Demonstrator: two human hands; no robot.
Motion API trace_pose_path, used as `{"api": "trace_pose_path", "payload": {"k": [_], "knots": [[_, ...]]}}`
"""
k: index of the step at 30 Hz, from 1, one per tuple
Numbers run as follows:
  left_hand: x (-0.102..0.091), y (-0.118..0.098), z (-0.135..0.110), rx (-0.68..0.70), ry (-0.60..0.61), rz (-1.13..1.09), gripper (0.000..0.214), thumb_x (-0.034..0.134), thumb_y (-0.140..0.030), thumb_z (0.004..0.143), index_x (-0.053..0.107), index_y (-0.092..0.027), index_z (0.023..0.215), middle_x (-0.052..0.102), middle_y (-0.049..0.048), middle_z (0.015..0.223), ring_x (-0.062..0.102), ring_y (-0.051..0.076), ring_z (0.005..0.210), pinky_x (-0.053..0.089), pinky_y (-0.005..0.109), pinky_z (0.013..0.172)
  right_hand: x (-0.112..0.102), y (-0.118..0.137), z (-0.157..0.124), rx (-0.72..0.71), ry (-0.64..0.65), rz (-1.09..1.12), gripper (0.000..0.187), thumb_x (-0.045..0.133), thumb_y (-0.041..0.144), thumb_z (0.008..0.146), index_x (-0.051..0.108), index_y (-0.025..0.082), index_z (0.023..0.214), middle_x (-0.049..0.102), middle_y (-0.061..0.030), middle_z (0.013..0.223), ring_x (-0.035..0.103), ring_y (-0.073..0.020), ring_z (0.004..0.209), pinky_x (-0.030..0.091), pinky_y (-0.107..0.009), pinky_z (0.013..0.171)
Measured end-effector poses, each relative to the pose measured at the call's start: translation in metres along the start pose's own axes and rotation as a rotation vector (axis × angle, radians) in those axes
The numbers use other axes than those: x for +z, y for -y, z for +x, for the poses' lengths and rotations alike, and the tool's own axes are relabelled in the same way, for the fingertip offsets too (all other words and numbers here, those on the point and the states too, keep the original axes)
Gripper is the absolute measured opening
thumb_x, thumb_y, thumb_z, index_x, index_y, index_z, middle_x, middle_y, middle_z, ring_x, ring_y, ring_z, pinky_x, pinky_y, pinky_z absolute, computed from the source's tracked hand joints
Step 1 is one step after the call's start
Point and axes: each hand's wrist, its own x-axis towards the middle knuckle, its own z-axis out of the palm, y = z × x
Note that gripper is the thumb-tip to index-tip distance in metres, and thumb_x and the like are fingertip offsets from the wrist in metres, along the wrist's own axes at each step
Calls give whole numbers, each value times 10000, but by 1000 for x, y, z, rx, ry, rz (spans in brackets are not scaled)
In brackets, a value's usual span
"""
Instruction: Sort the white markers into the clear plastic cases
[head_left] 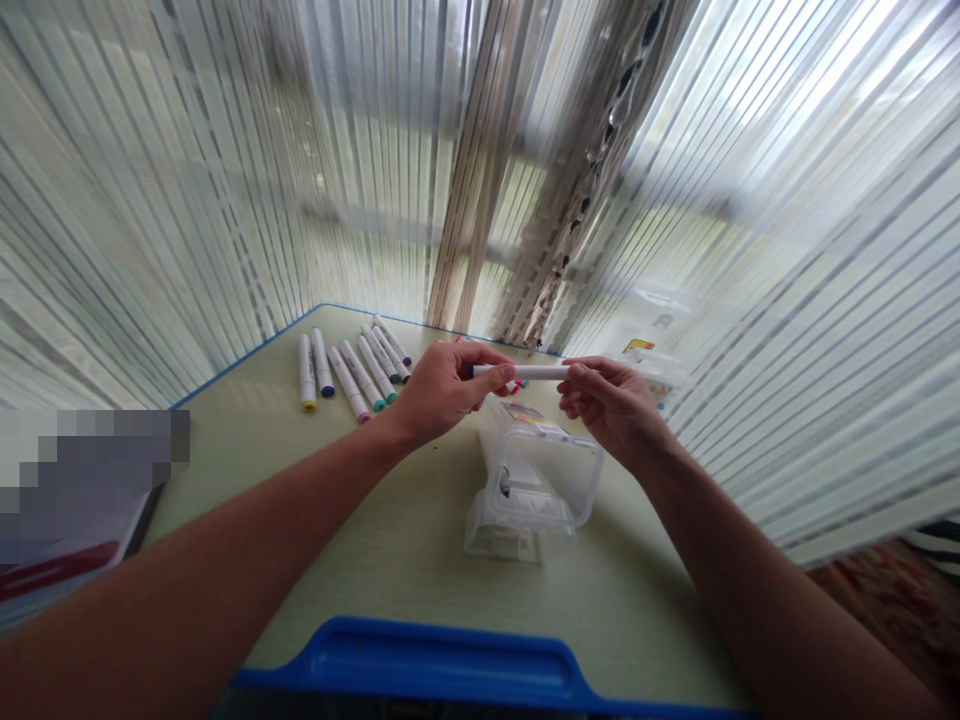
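A white marker [529, 372] is held level above the table between both hands. My left hand [442, 388] pinches its left end, where a dark cap shows. My right hand [611, 402] grips its right end. Just below the hands a clear plastic case [536, 485] lies on the pale green table [390, 540]. Several white markers [352, 368] with coloured caps lie side by side in a row at the far left of the table, apart from my hands.
Striped sheer curtains [787, 300] close in the table at the back and right. A blue handle edge [442, 660] runs along the table's near side. A pixelated dark object with a red and white edge [75, 500] sits at the left.
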Motion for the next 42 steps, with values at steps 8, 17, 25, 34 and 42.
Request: {"api": "trace_pose_path", "payload": {"k": [8, 17, 25, 34, 42], "knots": [[0, -3, 0, -24, -2, -68, 314, 665, -375, 817, 706, -91, 946, 700, 71, 711, 479, 67, 461, 382, 196, 420, 0, 1, 0, 21, -10, 25, 198, 820, 312, 684, 729, 172, 790, 711, -24, 607, 630, -102, 467, 482, -173, 418], [1, -6, -1, -34, -12, -79, 287, 728, -287, 767, 700, -79, 963, 694, 54, 701, 479, 59, 461, 389, 188, 412, -1, 1, 0, 13, -1, 32, 227, 848, 262, 646, 740, 184, 830, 722, -22, 619, 633, -101, 469, 492, -172, 423], [1, -5, 1, -47, -5, -159, 310, 673, -363, 824, 692, -83, 955, 722, 76, 719, 481, 54, 441, 395, 192, 421, 0, 2, 1, 49, -35, 52, 259, 869, 326, 605, 727, 161, 745, 725, -32, 614, 650, -105, 459, 484, -141, 394], [1, -4, 1, -95, 30, -230, 371, 583, -424, 885, 686, -75, 953, 740, 120, 775, 507, 60, 443, 397, 196, 435, -1, 1, 1, 21, -30, 53, 258, 858, 345, 629, 700, 157, 710, 724, -37, 634, 648, -98, 473, 495, -140, 413], [0, -3, 3, -94, -70, -198, 306, 606, -375, 873, 679, -83, 928, 701, 73, 727, 497, 59, 431, 399, 192, 415, -4, 0, 4, 45, -81, 78, 282, 854, 365, 634, 679, 149, 686, 707, -30, 607, 642, -94, 456, 484, -130, 387]]}}
